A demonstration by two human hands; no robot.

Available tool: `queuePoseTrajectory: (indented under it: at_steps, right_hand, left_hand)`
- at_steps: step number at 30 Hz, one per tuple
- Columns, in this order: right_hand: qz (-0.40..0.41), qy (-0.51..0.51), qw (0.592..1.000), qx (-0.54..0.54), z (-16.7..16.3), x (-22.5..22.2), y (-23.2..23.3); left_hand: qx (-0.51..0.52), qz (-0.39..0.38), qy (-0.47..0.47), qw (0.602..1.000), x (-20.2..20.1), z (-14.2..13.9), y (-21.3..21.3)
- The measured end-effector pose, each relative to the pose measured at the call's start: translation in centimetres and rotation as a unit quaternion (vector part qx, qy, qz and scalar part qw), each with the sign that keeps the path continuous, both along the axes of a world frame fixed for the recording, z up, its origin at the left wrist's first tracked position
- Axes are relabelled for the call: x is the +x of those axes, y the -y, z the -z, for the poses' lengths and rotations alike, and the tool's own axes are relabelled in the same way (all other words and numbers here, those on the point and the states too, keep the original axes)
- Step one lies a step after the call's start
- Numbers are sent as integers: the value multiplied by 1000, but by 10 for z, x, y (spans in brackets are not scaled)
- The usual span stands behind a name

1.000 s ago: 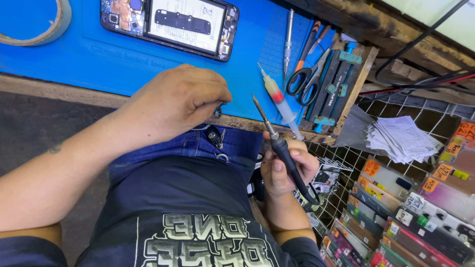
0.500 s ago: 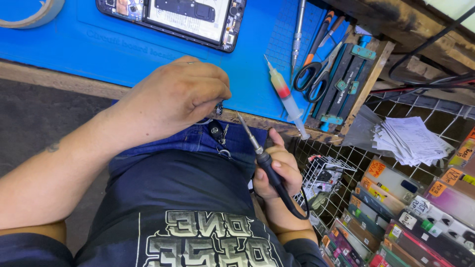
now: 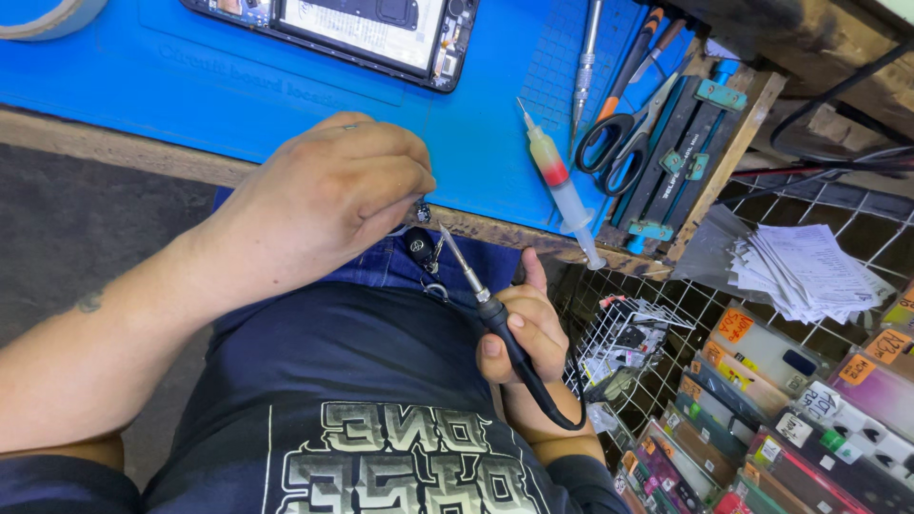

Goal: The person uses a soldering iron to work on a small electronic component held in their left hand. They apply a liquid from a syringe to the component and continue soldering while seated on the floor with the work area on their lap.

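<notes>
A soldering iron [image 3: 495,319] is held in the right hand [image 3: 524,333], whose fingers are closed round its black handle; the thumb lies along the grip and the cable loops away below the wrist. The iron is seen as a slim black handle ending in a bright metal shaft that narrows to a fine tip, tilted up and to the left. The tip is brought just below the front edge of the surface [image 3: 114,157], close to the fingertips of the left hand [image 3: 328,195]. The left hand is curled nearly shut at that edge, knuckles upward, with a small dark part [image 3: 422,211] pinched at its fingertips; what the part is cannot be told. Just beneath, a black key fob [image 3: 421,249] with a ring is seen hanging at the jeans. A blue mat [image 3: 286,90] is spread over the surface, and an opened phone [image 3: 362,29] is laid on it at the far side. A syringe [image 3: 560,186] with yellow and red contents is laid near the mat's right edge, beside scissors [image 3: 619,143] and a wooden tray [image 3: 709,133] of tools. A wire rack [image 3: 638,347] of small packets is seen to the right.
</notes>
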State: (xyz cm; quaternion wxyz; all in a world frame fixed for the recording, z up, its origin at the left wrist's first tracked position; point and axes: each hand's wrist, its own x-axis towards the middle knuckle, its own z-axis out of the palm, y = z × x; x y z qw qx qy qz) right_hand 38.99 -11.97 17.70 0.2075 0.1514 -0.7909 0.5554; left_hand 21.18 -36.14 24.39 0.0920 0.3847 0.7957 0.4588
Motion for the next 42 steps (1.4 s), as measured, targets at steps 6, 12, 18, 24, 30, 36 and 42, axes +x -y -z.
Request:
queuePoseTrajectory:
  at_steps: [6,12,18,24,30,36,42]
  right_hand:
    - [-1,-6,1000,15,-1,-6,1]
    - [23,2,1000,4,1,-9,6]
    - [78,23,991,-102,7,-6,13]
    - [79,20,993,-90,9,-8,12]
    - [74,4,993,-93,11,-11,13]
    - [73,-22,994,-72,13,-17,12]
    - [65,-23,997,-43,10,-18,11]
  left_hand:
    - [9,-3,1,1000,-2,1,0]
    - [13,-4,-3,1000,-5,3,1]
    - [14,-9,-1,1000,-5,2,-2]
    - [17,-9,-6,1000,-8,0,-4]
    - [19,-11,-7,1000,-8,1,-4]
    - [18,-10,-7,1000,-10,2,-6]
    - [18,-10,-6,1000,-8,3,-7]
